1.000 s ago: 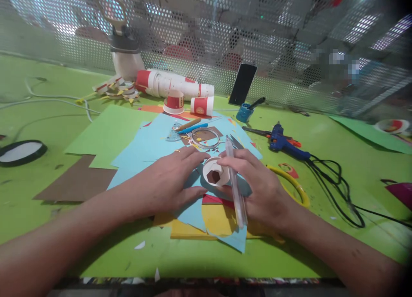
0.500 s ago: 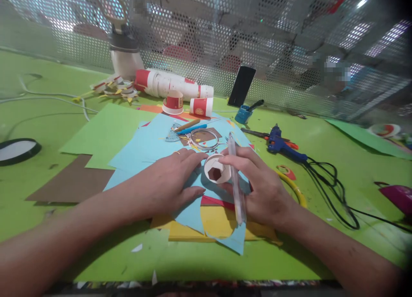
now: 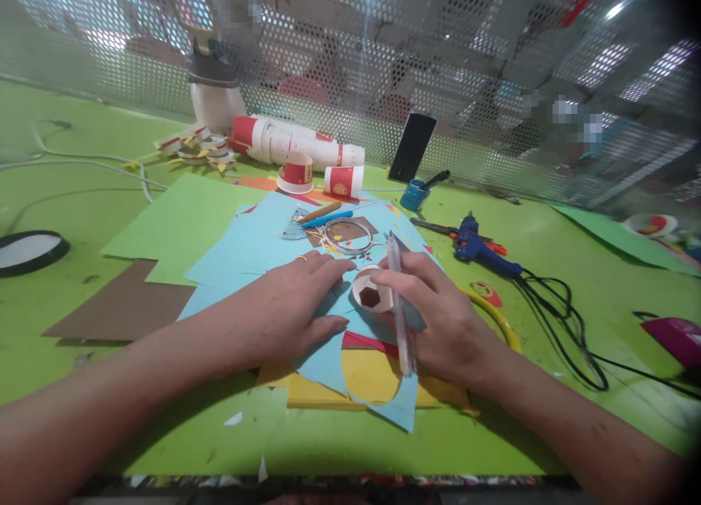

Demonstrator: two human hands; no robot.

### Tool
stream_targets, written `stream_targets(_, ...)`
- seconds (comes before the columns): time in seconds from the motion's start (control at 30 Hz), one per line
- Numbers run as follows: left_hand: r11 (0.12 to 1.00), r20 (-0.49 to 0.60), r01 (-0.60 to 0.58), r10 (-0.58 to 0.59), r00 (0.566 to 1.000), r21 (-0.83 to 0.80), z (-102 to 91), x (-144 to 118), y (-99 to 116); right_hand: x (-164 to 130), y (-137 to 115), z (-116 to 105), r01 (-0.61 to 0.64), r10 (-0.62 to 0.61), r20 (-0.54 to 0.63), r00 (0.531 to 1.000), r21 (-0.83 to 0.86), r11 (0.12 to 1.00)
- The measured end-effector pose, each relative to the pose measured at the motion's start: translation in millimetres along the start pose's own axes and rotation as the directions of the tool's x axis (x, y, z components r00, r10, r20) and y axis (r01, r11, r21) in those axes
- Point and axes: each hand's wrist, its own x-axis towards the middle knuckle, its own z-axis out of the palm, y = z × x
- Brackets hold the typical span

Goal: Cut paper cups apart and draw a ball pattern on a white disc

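My right hand [image 3: 446, 322] is closed around a small white round paper piece [image 3: 366, 277], which looks like a cup base, with a dark brown hexagon on its face. The index fingertip presses on the piece's face. The same hand also holds a slim pen-like tool [image 3: 402, 319] with a clear barrel, its narrow tip pointing up and away. My left hand [image 3: 299, 304], a ring on one finger, rests with its fingers stretched out on light blue paper [image 3: 230, 253], just left of the round piece and apart from it.
Beyond my hands lie a clear ring [image 3: 348, 236], a blue pen [image 3: 328, 219] and a protractor [image 3: 294, 225]. Paper cups [image 3: 343, 181] stand and lie farther back. To the right are a blue glue gun [image 3: 482, 249] with its cord, a yellow ring [image 3: 501, 315] and a blue pot [image 3: 415, 195].
The round paper piece has shifted slightly right and tilted in my right hand. My left hand has barely moved.
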Motion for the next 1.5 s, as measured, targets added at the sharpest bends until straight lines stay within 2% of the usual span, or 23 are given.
stream_targets(0.3,1.000,-0.017,-0.014,0.013,1.000,-0.020,0.0,-1.4,1.0,1.6,-13.0,-3.0,-0.015,0.014,0.006,1.000,0.061,0.998)
stream_targets(0.37,0.999,-0.019,-0.025,0.025,1.000,-0.028,0.4,-1.5,0.5,1.9,-12.1,-4.3,0.003,-0.002,-0.010,1.000,0.061,0.998)
stream_targets(0.53,1.000,-0.007,-0.003,0.003,1.000,-0.004,1.1,-1.4,-1.2,3.1,-1.8,-4.9,-0.047,0.046,0.009,0.999,0.078,0.996)
stream_targets(0.73,1.000,-0.004,-0.027,0.027,1.000,-0.012,-0.7,-0.3,0.7,2.9,-5.3,-6.2,-0.036,0.032,0.033,0.999,0.121,0.992)
stream_targets(0.83,1.000,0.005,-0.008,0.008,1.000,-0.011,-1.6,0.0,1.8,2.5,-3.7,-6.6,-0.023,0.022,0.011,1.000,0.087,0.996)
stream_targets(1.07,1.000,0.013,0.002,-0.002,1.000,-0.017,-2.0,-0.4,0.9,2.8,-1.8,-7.1,-0.003,0.000,0.048,0.999,0.064,0.998)
stream_targets(1.33,1.000,0.006,-0.013,0.013,1.000,-0.007,-2.9,-1.7,-0.1,-0.2,-6.3,-11.6,0.093,-0.089,0.075,0.993,-0.053,0.994)
stream_targets(1.5,1.000,-0.002,-0.016,0.016,1.000,-0.009,-2.1,0.3,-0.8,0.2,-4.8,-11.0,0.118,-0.116,0.044,0.992,-0.068,0.991)
